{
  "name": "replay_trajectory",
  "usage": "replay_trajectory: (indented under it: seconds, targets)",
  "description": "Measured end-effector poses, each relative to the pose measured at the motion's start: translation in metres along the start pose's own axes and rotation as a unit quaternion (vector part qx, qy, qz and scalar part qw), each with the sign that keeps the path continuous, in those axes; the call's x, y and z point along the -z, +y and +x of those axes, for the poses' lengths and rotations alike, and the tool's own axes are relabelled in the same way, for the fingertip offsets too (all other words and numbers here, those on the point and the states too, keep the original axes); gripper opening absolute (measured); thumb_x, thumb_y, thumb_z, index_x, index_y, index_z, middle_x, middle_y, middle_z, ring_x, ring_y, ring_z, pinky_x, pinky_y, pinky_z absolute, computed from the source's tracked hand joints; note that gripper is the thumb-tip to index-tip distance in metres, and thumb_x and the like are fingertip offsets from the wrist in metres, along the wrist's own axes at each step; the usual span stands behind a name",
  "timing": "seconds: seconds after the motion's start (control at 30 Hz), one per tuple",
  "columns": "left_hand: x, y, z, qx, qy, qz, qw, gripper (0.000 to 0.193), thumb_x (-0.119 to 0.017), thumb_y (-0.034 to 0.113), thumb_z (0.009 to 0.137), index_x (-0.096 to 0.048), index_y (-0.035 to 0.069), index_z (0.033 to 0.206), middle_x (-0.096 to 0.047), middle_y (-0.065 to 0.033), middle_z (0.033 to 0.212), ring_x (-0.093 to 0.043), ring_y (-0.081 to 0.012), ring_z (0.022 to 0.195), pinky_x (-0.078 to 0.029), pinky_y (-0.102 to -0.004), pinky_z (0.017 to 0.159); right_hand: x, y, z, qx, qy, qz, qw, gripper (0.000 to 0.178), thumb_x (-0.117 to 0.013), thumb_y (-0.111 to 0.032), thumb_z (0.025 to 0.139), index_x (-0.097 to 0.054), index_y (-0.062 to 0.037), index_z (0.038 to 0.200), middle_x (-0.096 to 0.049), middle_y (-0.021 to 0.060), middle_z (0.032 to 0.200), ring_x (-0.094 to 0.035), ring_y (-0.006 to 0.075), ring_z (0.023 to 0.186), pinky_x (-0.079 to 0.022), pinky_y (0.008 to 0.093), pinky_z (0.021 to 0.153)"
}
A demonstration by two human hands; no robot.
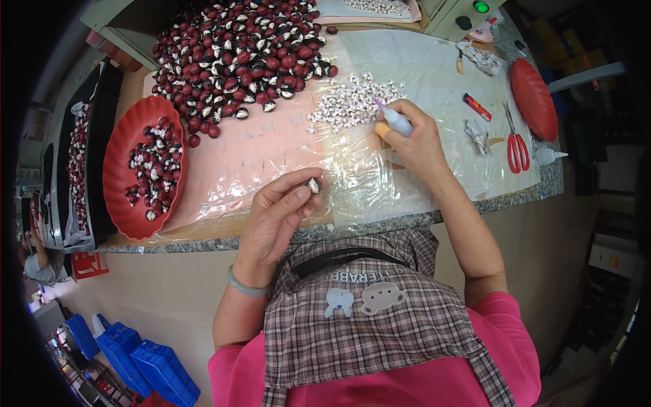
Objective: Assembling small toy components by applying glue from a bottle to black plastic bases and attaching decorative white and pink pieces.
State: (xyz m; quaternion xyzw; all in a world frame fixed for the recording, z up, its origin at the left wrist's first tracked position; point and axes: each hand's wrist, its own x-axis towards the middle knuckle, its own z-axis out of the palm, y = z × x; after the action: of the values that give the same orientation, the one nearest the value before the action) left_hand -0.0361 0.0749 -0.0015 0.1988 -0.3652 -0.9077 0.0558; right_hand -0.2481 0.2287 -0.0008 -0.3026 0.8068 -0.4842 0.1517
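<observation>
In half-curled hands (pixel 279 209) (pixel 422 144), black-white piece (pixel 313 185); bottle (pixel 399 123)

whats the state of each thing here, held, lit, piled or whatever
left hand, grip pinched on small piece
right hand, grip closed around squeeze bottle
squeeze bottle, tilted, tip by white bits
white bits, loosely spread
dark red balls, heaped
red bowl, partly filled
scissors, lying, blade opening unclear
green light, lit

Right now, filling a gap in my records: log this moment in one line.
left hand: holds black-and-white piece | right hand: holds squeeze bottle | bottle tip: by white pieces
</observation>
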Motion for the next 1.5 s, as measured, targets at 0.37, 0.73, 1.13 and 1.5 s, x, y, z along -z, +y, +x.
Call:
replay_trajectory:
  seconds: [0.37, 0.73, 1.13, 1.5]
  targets:
    - [0.003, 0.0, -0.001, -0.002, -0.007, -0.004, 1.0, 0.03, -0.055, 0.005, 0.093, -0.058, -0.004, 0.121, -0.063, -0.0109, 0.106, -0.056, -0.0095, 0.082, -0.046, -0.0203, 0.073, 0.011, -0.006, 0.005, 0.107, -0.138, -0.154, 0.973, 0.025, -0.071, -0.009, 0.075, -0.068, -0.0028, 0.099, -0.061, 0.0085, 0.088, -0.061, 0.0233, 0.081, -0.048, 0.0325, 0.074]
    - [0.002, -0.002, 0.001, -0.003, 0.003, 0.01, 1.0, 0.031, -0.057, 0.004, 0.091, -0.058, -0.003, 0.121, -0.063, -0.0096, 0.106, -0.055, -0.0082, 0.081, -0.047, -0.0205, 0.074, 0.006, -0.009, -0.006, 0.113, -0.109, -0.182, 0.971, 0.023, -0.069, -0.011, 0.078, -0.065, 0.0001, 0.098, -0.061, 0.0137, 0.091, -0.061, 0.0317, 0.085, -0.048, 0.0382, 0.077]
    - [-0.002, -0.004, 0.003, -0.002, -0.009, 0.017, 1.0, 0.029, -0.057, 0.006, 0.093, -0.058, -0.002, 0.121, -0.064, -0.0082, 0.103, -0.058, -0.0091, 0.081, -0.048, -0.0201, 0.072, 0.008, -0.013, -0.008, 0.083, -0.088, -0.097, 0.988, 0.022, -0.069, -0.01, 0.078, -0.062, 0.0006, 0.096, -0.062, 0.0139, 0.091, -0.062, 0.0317, 0.081, -0.049, 0.0375, 0.073]
    - [-0.004, -0.003, 0.002, -0.001, 0.0, 0.012, 1.0, 0.029, -0.057, 0.005, 0.092, -0.058, -0.003, 0.12, -0.064, -0.0096, 0.105, -0.058, -0.009, 0.08, -0.048, -0.0204, 0.071, 0.011, -0.003, 0.012, 0.186, -0.157, -0.181, 0.953, 0.024, -0.071, -0.002, 0.071, -0.067, -0.0015, 0.095, -0.062, 0.009, 0.09, -0.062, 0.0255, 0.082, -0.049, 0.0335, 0.072]
